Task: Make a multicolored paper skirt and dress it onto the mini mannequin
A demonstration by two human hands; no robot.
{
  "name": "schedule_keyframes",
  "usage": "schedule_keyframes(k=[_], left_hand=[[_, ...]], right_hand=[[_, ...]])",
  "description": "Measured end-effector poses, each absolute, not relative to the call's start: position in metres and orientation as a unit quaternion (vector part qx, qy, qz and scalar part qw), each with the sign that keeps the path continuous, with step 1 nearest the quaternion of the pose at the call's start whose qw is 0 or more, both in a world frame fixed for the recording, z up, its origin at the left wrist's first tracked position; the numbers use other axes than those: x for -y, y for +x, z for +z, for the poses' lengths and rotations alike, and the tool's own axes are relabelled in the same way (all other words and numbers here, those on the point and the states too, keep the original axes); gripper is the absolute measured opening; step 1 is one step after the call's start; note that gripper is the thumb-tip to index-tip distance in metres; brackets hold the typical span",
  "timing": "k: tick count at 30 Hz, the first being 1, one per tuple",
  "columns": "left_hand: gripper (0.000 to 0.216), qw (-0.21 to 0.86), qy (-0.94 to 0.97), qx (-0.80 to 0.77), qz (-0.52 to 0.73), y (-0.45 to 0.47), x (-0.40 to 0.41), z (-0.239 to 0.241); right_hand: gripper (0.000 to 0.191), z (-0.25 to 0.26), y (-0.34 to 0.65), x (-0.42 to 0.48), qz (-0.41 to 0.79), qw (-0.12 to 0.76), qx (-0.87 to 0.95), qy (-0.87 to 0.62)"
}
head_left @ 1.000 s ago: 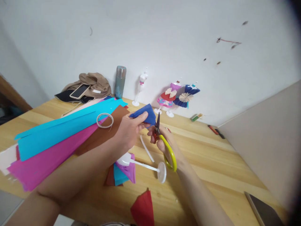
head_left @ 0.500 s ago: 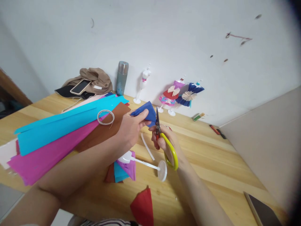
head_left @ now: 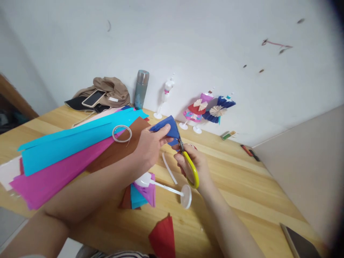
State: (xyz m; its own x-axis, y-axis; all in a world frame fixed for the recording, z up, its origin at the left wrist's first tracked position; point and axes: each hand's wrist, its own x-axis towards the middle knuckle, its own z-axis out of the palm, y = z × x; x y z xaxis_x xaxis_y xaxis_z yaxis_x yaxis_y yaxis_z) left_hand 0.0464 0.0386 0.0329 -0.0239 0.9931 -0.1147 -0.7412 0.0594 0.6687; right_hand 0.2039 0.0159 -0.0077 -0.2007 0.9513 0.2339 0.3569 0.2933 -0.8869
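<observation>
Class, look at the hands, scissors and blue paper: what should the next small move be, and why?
Probably a gentle squeeze of the yellow-handled scissors by the right hand: their blades lie at the right-hand edge of the folded blue paper, and the left hand pinches that paper close by. How far the blades are closed is hard to tell.

The folded paper (head_left: 173, 125) is deep blue, the scissors (head_left: 192, 165) yellow-handled and dark-bladed. The long sheets (head_left: 67, 143) are turquoise, magenta and brown; the counter (head_left: 249, 190) has pale, streaky wood grain.
</observation>
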Motion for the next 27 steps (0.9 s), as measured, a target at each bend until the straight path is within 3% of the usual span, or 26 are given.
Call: schedule_keyframes(k=[4, 10, 19, 27], left_hand=[[0.014, 0.670, 0.216, -0.295, 0.646, 0.045, -0.040, 0.032], [0.015, 0.670, 0.223, -0.280, 0.651, 0.045, -0.041, 0.032], [0.018, 0.672, 0.241, -0.277, 0.643, 0.050, -0.037, 0.029], [0.019, 0.676, 0.280, -0.273, 0.625, 0.053, -0.032, 0.026]], right_hand=[[0.034, -0.007, 0.204, -0.016, 0.347, 0.419, 0.692, -0.475], [0.037, -0.002, 0.205, -0.013, 0.428, 0.421, 0.696, -0.395], [0.043, 0.002, 0.207, -0.015, 0.345, 0.405, 0.758, -0.378], [0.037, 0.005, 0.203, -0.013, 0.328, 0.413, 0.743, -0.413]])
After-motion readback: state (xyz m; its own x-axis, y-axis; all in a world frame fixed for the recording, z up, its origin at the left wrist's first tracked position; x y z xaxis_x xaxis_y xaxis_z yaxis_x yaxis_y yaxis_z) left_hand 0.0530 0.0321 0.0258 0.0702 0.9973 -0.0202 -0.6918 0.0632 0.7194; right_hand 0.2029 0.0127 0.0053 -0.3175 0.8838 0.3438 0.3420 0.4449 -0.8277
